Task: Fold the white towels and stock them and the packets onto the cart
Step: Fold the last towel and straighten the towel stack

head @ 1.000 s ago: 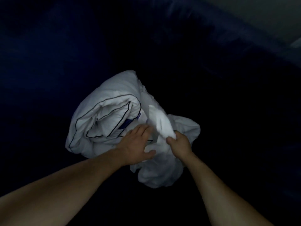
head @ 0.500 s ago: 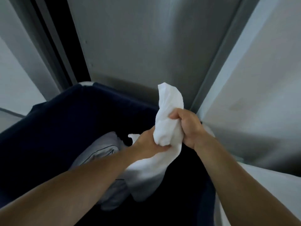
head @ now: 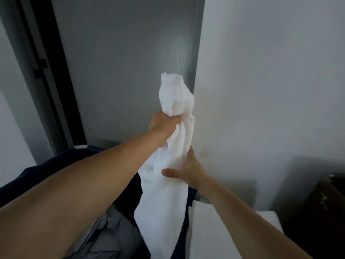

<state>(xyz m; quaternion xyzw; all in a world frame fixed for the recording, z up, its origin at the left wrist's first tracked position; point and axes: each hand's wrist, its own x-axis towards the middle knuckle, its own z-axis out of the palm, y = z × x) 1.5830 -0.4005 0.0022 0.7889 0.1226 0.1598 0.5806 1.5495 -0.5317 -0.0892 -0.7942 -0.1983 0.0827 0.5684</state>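
Grey door (head: pixel 127 71), white wall (head: pixel 270 71)

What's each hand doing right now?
Left hand: gripping the white towel near its top.
Right hand: holding the same towel lower down.

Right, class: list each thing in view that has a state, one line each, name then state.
white towel: unfolded, bunched, held up, tail hanging
left hand: grips the towel near its top
right hand: pinches the towel lower down, thumb in front
dark blue bin: open, bedding inside
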